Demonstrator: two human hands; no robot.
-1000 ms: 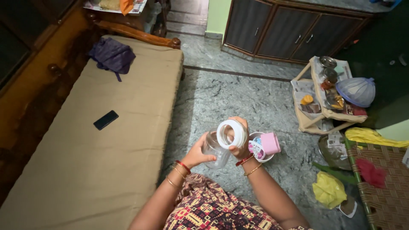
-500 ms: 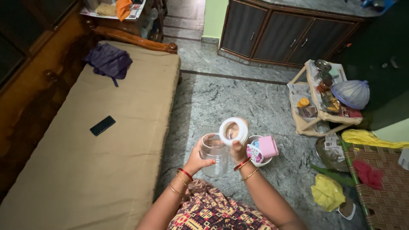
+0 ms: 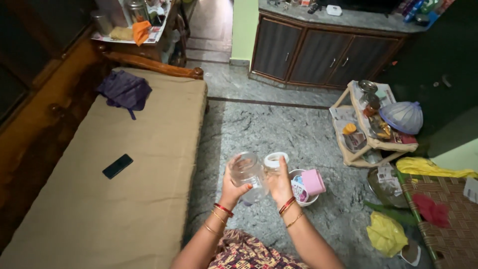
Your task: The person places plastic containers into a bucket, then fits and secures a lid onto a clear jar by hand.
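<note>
Tan fabric covered the long daybed (image 3: 99,199) at the left of the scene, with a purple cloth (image 3: 124,90) bunched at its far end and a black phone (image 3: 117,166) lying flat on its middle. Beyond the bed's wooden headrail, a side table (image 3: 130,36) held steel containers and an orange cloth. Near the centre, above the grey marble floor (image 3: 259,124), the left hand (image 3: 233,185) gripped a clear glass jar (image 3: 247,174), fingers and thumb wrapped around its lower body so that the jar tilted with its open mouth toward the far left. Just beside it, the right hand (image 3: 280,183) held a white lid (image 3: 275,160), fingers closed on the lid's edge, the lid close against the jar's right side; whether the two touched could not be told. Red and gold bangles ringed both wrists. Right of the hands, on the floor, sat a white bowl (image 3: 300,188) with a pink cup (image 3: 313,181) lying in it. Farther right stood a low wooden rack (image 3: 371,144) crowded with small items and a mesh food cover (image 3: 401,117), and nearer lay a yellow bag (image 3: 387,233).
</note>
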